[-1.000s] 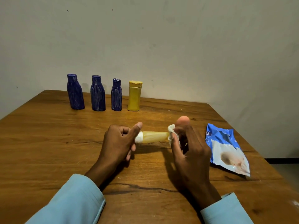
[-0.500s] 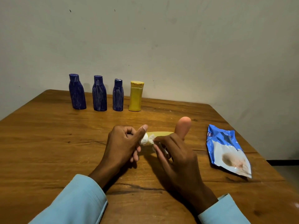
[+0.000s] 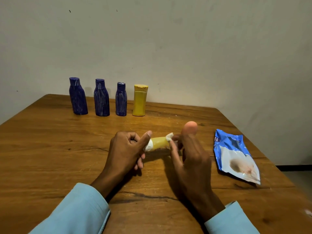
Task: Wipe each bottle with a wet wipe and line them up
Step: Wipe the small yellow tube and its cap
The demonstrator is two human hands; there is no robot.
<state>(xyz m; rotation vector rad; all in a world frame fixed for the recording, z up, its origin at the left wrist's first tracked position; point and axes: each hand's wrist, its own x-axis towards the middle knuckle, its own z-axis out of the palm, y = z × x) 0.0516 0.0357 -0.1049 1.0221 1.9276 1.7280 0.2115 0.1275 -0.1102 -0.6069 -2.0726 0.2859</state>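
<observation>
Left hand (image 3: pixel 125 150) gripping yellow bottle (image 3: pixel 159 143) by its white cap, right hand (image 3: pixel 189 156) fingers curled pinching wet wipe (image 3: pixel 169 136) against it, wipes pack (image 3: pixel 235 156) right of the bottle

blue bottles (image 3: pixel 101 99): 3, upright, far edge of table (image 3: pixel 50 149) | yellow bottles: 2 – 1 upright (image 3: pixel 139 100) at far edge beside blue ones, 1 lying (image 3: pixel 159 143) mid-table | peach object (image 3: pixel 190 127): 1, mid-table | wet wipe (image 3: pixel 169 137): 1 | wipe packets (image 3: pixel 235 156): 1, right edge | hands: 2
</observation>
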